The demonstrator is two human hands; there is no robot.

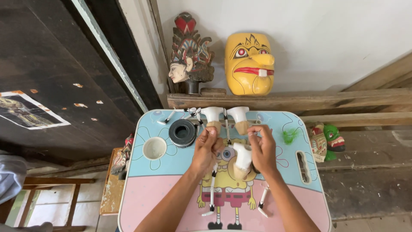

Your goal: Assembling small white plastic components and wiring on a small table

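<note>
My left hand (207, 144) is pinched tight on something small at its fingertips, too small to make out; my right hand (262, 148) is curled around the white puppet body (243, 158) that sits between my two hands, above the middle of the little table (146, 202). Thin black-and-white jointed arms (212, 189) dangle from that puppet body, one below each wrist, their ends lying on the cartoon picture printed on the tabletop. Just beyond my fingers stand two more white puppet bodies (225, 117) side by side at the far edge of the table; left of them lies a black roll of tape (182, 132), and nearer the left edge a small white cup (154, 148). A bit of green fluff (290, 136) lies to the right of my right hand. On the wooden ledge behind the table lean a yellow mask (250, 63) and a carved head with a tall headdress (189, 53).
</note>
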